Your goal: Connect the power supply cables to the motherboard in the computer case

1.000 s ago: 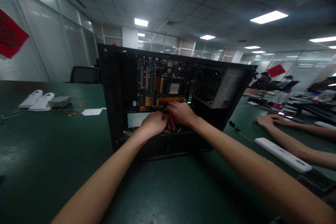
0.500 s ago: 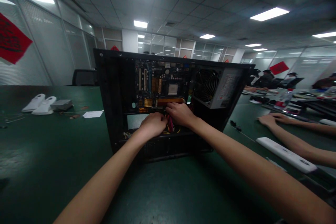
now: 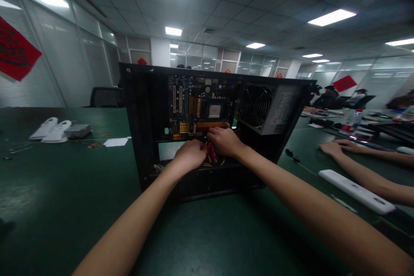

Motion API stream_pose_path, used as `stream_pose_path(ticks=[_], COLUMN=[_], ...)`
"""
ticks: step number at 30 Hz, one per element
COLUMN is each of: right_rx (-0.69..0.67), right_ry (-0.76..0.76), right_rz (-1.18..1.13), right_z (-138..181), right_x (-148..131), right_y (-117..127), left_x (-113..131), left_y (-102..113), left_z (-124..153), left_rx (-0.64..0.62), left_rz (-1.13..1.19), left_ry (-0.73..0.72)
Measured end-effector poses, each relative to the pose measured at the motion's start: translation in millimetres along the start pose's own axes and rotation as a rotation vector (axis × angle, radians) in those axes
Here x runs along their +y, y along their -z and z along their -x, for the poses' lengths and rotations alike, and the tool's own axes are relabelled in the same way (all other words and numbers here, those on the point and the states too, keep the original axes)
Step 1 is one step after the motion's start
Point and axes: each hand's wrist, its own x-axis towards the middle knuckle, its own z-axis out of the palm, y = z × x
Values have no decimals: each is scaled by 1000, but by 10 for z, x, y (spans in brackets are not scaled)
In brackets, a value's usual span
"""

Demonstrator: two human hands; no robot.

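A black computer case [image 3: 136,125] stands open toward me on the green table, its motherboard [image 3: 202,101] fixed inside. To the right of the board sits the power supply [image 3: 268,108] with its round fan. Both my hands reach inside, close together below the board's lower edge. My left hand [image 3: 191,155] has its fingers closed on the bundle of coloured power cables [image 3: 212,154]. From the right, my right hand [image 3: 224,140] grips the same cables, its fingers curled just under the orange memory slots [image 3: 211,125]. The fingertips and any cable end are hidden.
On the left of the table [image 3: 64,194] lie white moulded pieces [image 3: 51,130], a grey metal box [image 3: 77,130] and a white paper [image 3: 115,142]. At right are a long white bar [image 3: 355,190], a bottle [image 3: 352,121] and another person's hands [image 3: 336,147].
The whole view has shifted slightly, so the case appears a little further right and lower. Both hands stay at the cables, with hardly any movement.
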Motion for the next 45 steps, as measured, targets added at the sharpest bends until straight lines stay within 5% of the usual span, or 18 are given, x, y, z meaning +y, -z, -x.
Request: stream_pose_path(ticks=[16, 24, 36, 45], right_rx=[-56, 20, 103, 38], right_ry=[80, -78, -90, -57], right_rz=[107, -137, -288, -110], right_z=[-29, 71, 121, 93], right_x=[-56, 45, 138, 163], right_y=[86, -40, -53, 1], left_x=[-20, -3, 43, 103], left_y=[50, 52, -4, -5], left_z=[33, 39, -36, -52], left_rx=[-92, -51, -58, -98], left_rz=[22, -5, -10, -17], left_ry=[-13, -24, 25, 15])
